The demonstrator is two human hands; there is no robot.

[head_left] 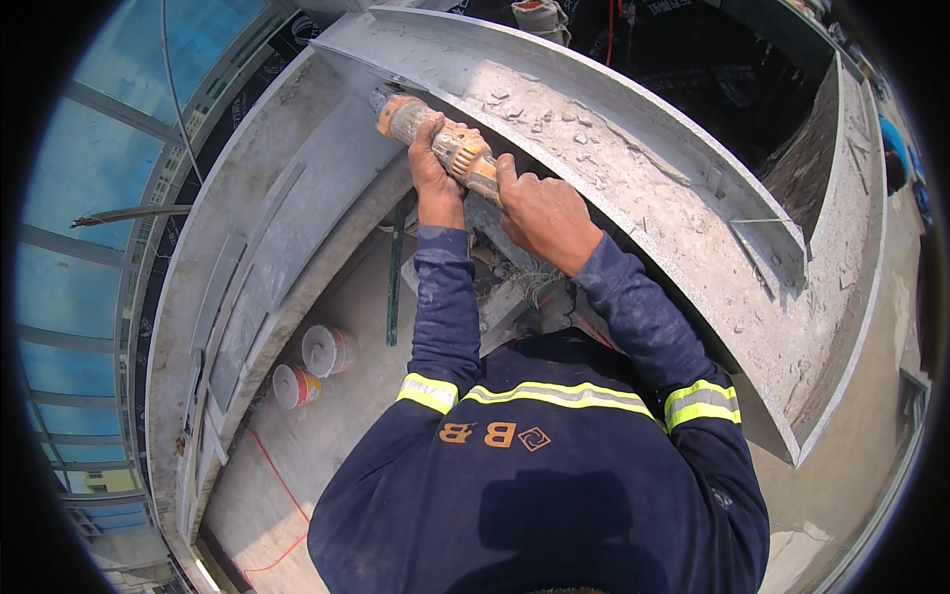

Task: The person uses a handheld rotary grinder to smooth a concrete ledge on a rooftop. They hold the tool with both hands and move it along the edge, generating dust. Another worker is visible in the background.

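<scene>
Both hands are closed on a dusty orange angle grinder (461,150). My left hand (435,181) wraps round the front part of its body, and my right hand (552,220) grips the rear end. The grinder's head points up and left, at the near edge of a grey stone slab (633,188) covered in dust and broken chips. Whether the disc touches the slab edge cannot be made out. Fingers of both hands are partly hidden behind the tool.
On the floor at lower left stand two white buckets (327,349). A red cable (282,480) runs near them. Long grey strips (242,267) lie on the ledge at left, beside glass panels (64,307). A green bar (395,287) and rubble (500,272) lie below my arms.
</scene>
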